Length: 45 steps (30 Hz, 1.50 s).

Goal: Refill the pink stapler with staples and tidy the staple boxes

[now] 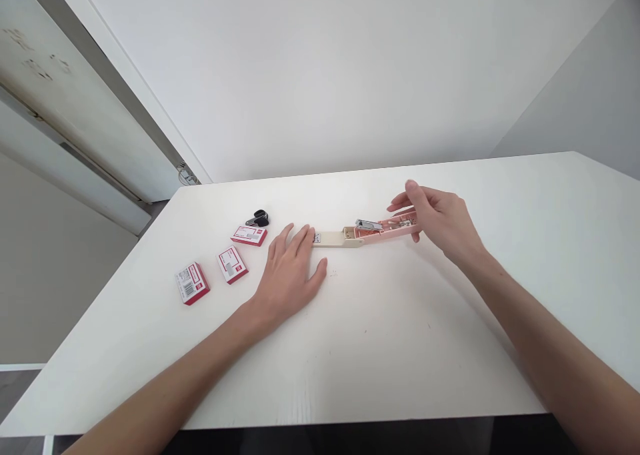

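Observation:
A stapler [333, 239] lies unfolded flat on the white table, its cream base to the left and its pink upper arm [385, 233] to the right. A metal piece [369, 225] tilts up from the pink arm near the hinge. My left hand [289, 271] rests palm down, fingers spread, with fingertips on the left end of the base. Around the far end of the pink arm is my right hand [443, 221], thumb raised and a fingertip showing below the arm. Part of its grip is hidden.
To the left lie three red-and-white staple boxes, one nearest [192, 283], one in the middle [233, 264] and one farther back [249, 235]. A black staple remover [259, 218] sits behind the last box. A white wall [350, 75] rises behind the table [380, 361].

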Available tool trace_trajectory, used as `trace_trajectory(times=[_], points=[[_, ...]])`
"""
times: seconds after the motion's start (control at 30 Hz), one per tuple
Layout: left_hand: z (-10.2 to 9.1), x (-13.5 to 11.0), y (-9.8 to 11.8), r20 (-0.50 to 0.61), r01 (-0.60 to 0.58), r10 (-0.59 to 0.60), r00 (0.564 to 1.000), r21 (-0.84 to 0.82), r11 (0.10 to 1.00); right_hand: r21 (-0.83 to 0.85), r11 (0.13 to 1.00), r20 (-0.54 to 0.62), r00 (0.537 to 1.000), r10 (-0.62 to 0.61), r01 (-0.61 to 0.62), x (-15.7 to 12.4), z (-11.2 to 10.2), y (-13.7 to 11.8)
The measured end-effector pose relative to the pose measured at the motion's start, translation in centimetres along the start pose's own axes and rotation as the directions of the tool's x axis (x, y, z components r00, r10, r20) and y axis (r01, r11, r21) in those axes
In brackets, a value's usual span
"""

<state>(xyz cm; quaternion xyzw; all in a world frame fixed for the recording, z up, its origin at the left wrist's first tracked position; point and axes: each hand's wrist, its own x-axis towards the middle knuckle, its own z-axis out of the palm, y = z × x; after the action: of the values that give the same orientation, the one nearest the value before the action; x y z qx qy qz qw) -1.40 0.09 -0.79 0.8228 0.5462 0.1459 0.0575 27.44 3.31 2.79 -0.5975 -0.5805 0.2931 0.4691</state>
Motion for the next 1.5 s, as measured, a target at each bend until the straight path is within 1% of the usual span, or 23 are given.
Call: trace_trajectory(times=[0.1, 0.17, 0.27, 0.37, 0.47, 0.63, 0.8, 0.9, 1.0, 1.07, 1.27, 1.37, 1.43, 1.5], points=[[0.0, 0.0, 0.0, 0.005, -0.002, 0.002, 1.0, -0.014, 1.0, 0.096, 0.994, -0.049, 0.997, -0.057, 0.061, 0.0, -0.1, -0.5], [0.0, 0.0, -0.1, 0.009, -0.009, 0.009, 1.0, -0.028, 1.0, 0.161, 0.982, -0.054, 0.994, -0.091, 0.099, -0.2, 0.0, -0.9], [-0.1, 0.0, -0.1, 0.033, -0.021, 0.023, 0.999, -0.051, 0.998, 0.23, 0.965, -0.037, 0.992, -0.125, 0.13, -0.6, 0.5, -1.4], [-0.2, -0.1, -0.1, 0.063, -0.052, 0.057, 0.996, -0.075, 0.996, 0.255, 0.951, 0.013, 0.982, -0.186, 0.177, -1.1, 1.2, -1.3], [-0.4, -0.1, 0.1, 0.095, -0.107, 0.116, 0.989, -0.093, 0.99, 0.23, 0.949, 0.078, 0.968, -0.237, 0.214, -1.4, 1.9, -1.1], [-0.9, -0.1, 0.6, 0.137, -0.215, 0.232, 0.963, -0.131, 0.968, 0.103, 0.968, 0.142, 0.96, -0.242, 0.229, -2.0, 2.5, -0.8], [-1.0, -0.3, 0.7, 0.141, -0.255, 0.279, 0.95, -0.169, 0.952, 0.071, 0.973, 0.252, 0.939, -0.232, 0.222, -2.3, 2.9, -0.4], [-0.8, -0.5, 0.6, 0.114, -0.244, 0.269, 0.956, -0.196, 0.95, 0.039, 0.967, 0.289, 0.924, -0.252, 0.251, -2.5, 3.3, -0.3], [-0.5, -0.6, 0.5, 0.082, -0.231, 0.255, 0.964, -0.225, 0.946, -0.015, 0.951, 0.351, 0.892, -0.285, 0.31, -2.7, 3.6, -0.2], [-0.5, -0.7, 0.5, 0.07, -0.219, 0.241, 0.968, -0.233, 0.947, -0.042, 0.939, 0.37, 0.879, -0.302, 0.341, -2.8, 3.8, -0.1], [-0.5, -0.8, 0.5, 0.05, -0.194, 0.209, 0.977, -0.213, 0.958, -0.155, 0.908, 0.346, 0.883, -0.318, 0.388, -2.8, 4.0, 0.8], [-0.2, -0.8, 0.5, 0.013, -0.149, 0.153, 0.988, -0.173, 0.974, -0.172, 0.91, 0.32, 0.895, -0.312, 0.378, -2.7, 4.0, 1.2], [0.0, -0.8, 0.4, -0.025, -0.117, 0.115, 0.993, -0.144, 0.983, -0.15, 0.921, 0.342, 0.893, -0.293, 0.36, -2.6, 4.0, 1.3], [0.2, -0.7, 0.3, -0.063, -0.1, 0.094, 0.994, -0.109, 0.989, -0.126, 0.933, 0.393, 0.881, -0.265, 0.337, -2.5, 3.9, 1.3]])
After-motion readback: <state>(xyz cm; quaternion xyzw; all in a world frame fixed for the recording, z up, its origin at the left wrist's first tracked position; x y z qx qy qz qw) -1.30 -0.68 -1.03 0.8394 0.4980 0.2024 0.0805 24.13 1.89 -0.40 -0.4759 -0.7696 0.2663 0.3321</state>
